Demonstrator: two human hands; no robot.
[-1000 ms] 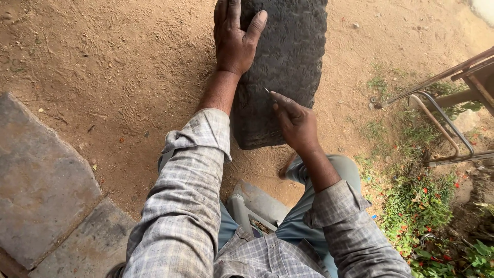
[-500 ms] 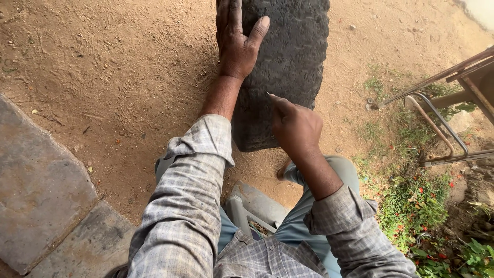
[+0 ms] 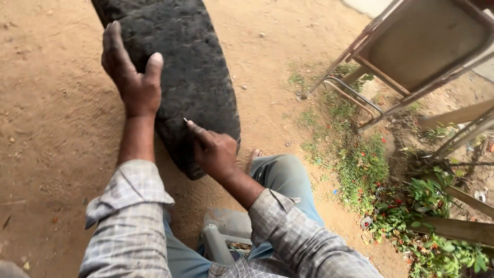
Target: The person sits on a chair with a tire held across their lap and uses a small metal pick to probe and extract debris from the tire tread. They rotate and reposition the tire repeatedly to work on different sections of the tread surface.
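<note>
A worn black tyre (image 3: 198, 72) stands on the sandy ground in front of me, its tread facing up. My left hand (image 3: 131, 77) lies flat on the tread's left side, fingers spread over its edge. My right hand (image 3: 213, 149) is closed around a small thin metal tool (image 3: 186, 120), whose tip touches the tread near the tyre's lower part. Both arms wear a grey checked shirt with rolled cuffs. My knee in blue-grey trousers sits just right of the tyre.
A folded metal chair frame (image 3: 411, 56) leans at the upper right. Low green plants with red bits (image 3: 370, 175) and wooden planks (image 3: 453, 229) line the right side. A grey low seat (image 3: 224, 234) is under me. Bare sandy ground (image 3: 46, 134) spreads to the left.
The view has shifted, so the tyre and chair frame sit differently in the frame. My right hand has kept the tool tip on the tread. The left hand stays on the tyre.
</note>
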